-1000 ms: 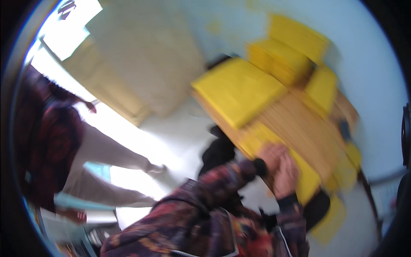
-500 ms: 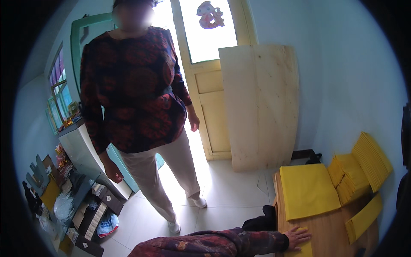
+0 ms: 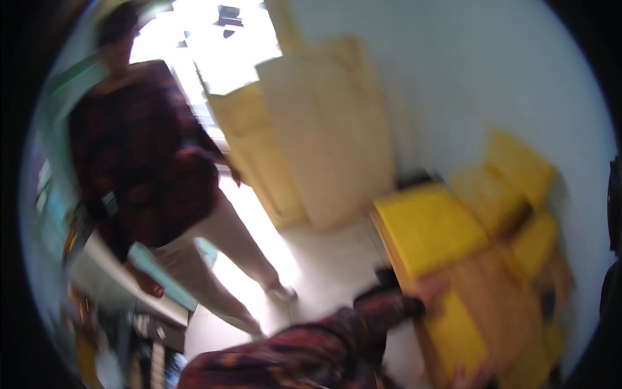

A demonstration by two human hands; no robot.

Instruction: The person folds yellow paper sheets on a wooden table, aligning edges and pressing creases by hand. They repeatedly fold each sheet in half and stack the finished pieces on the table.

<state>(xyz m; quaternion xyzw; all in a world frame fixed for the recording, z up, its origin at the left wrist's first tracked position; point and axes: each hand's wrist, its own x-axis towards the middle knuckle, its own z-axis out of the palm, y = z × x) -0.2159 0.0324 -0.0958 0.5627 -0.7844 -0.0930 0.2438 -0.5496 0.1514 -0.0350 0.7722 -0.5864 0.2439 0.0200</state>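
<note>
My left hand (image 3: 433,290): it lies on the near left edge of the wooden table (image 3: 495,292), at the end of my dark patterned sleeve (image 3: 311,347). The picture is smeared, so I cannot tell whether the fingers are spread flat or curled over the edge.

My right hand (image 3: 472,378): only a blurred sliver shows at the bottom rim, by the near end of the table. I cannot tell its state, nor whether it touches anything.

Nearest thing: a yellow pad (image 3: 457,330) lies on the table just beside my left hand, toward the near end. Touching or just apart, I cannot tell.

Other pads: a large yellow cushion (image 3: 429,227) covers the far left corner of the table. Smaller yellow cushions (image 3: 515,178) are piled along the far right side, against the pale wall (image 3: 466,78).

Progress, as I judge it: the cushions look partly laid out, with bare wood still showing in the middle and nothing clearly gripped. How much is left I cannot say.

Edges: the table's left edge runs right under my left hand, with a drop to the floor (image 3: 324,266) beside it.

Open room: light floor lies open left of the table. A plywood board (image 3: 327,129) leans on the wall beyond the far corner. A standing person (image 3: 146,175) in dark top and pale trousers is well apart, further left.
</note>
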